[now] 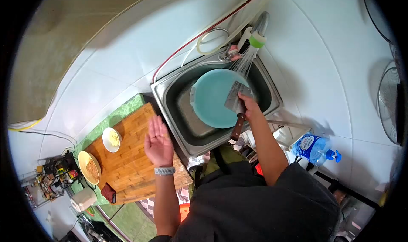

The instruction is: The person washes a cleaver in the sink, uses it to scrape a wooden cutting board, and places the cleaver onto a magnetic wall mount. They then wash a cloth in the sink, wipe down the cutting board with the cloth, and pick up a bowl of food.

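Note:
My right hand (252,109) is closed on a cleaver (232,100), its wide metal blade over the light blue basin (208,102) and its brown wooden handle hanging toward me. Water streams from the green-tipped faucet (257,40) onto the blade and into the basin, which sits in the steel sink (180,133). My left hand (159,143) is open, palm up and fingers stretched, above the right edge of the wooden cutting board (134,161). A small yellowish spot shows near its fingers; I cannot tell what it is.
On the board stand a white bowl (109,145) with pale yellow chopped bits and a cream bowl (83,161) with pinkish food. A dark red cloth (108,192) lies at the board's edge. A blue-labelled bottle (312,148) stands right of the sink.

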